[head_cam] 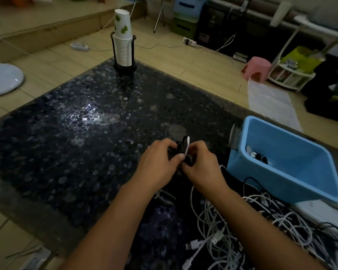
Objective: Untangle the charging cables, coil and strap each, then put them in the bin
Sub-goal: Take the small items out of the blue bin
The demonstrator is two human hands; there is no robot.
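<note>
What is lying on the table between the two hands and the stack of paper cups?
In the head view nothing lies there: between the hands and the paper cups only bare dark pebble-patterned table shows.

Left hand [157, 162], right hand [200, 164] close together, fingers curled, pinching.

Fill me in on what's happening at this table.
A person is bundling charging cables. Both hands, the left hand and the right hand, hold a small coil of black cable together, with a white strap looped around it. The blue bin to the right already has a few bundles inside. A big tangle of white and black cables still lies on the dark table near the person, waiting to be sorted.
</note>
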